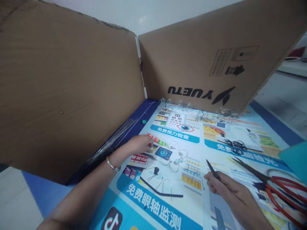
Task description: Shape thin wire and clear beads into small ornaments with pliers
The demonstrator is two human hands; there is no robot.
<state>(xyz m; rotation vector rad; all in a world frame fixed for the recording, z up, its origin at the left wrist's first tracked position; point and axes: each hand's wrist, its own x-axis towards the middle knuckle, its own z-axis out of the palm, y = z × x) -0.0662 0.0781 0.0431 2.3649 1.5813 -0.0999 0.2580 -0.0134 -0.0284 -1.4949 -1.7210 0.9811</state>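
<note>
My right hand [226,188] is closed around a slim black pointed tool [212,168], its tip up and to the left; I cannot tell if it is a pen or tweezers. Over the printed sheet, my left hand [141,144] has its fingers curled in, and what they hold, if anything, is hidden. A silver bracelet [112,164] circles that wrist. Between the hands lies a thin wire piece with clear rounded loops [177,157]. Nearer me are bent wires [166,185] and a black strip [168,194].
Red-handled scissors [268,180] lie at right, beside a cyan object [295,159]. Black wire loops [236,145] rest farther back. Clear wire pieces [179,104] line the foot of the cardboard walls [192,64]. A wire bundle [110,140] and small green bit [144,121] lie left.
</note>
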